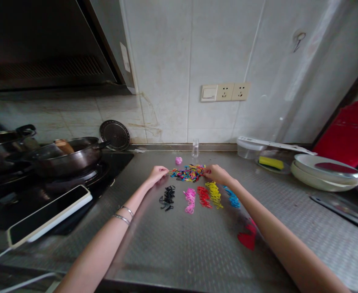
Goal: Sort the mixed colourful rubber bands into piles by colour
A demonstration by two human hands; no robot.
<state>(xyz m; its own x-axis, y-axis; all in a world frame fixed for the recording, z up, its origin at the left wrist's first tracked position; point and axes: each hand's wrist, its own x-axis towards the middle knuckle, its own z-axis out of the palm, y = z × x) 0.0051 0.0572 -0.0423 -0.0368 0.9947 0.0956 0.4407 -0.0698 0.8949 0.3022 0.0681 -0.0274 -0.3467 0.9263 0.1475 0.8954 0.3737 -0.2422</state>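
A mixed pile of small coloured rubber bands [187, 173] lies on the metal counter between my hands. At its left end my left hand [158, 174] pinches what looks like a yellowish band at its fingertips. My right hand [217, 174] is closed at the pile's right end; its fingertips touch the bands, and what they grip is hidden. Nearer to me, sorted by colour, lie black bands [168, 198], pink bands [190, 201], red bands [203, 197], yellow bands [215, 195] and blue bands [232, 197], the last beside my right forearm.
Behind the pile are a pink bundle [178, 160] and a small clear bottle [195, 148]. A pan [75, 156] sits on the stove at left, near a phone [49, 213]. Stacked bowls [322, 179], a yellow sponge [271, 162] and a knife [343, 209] are at right.
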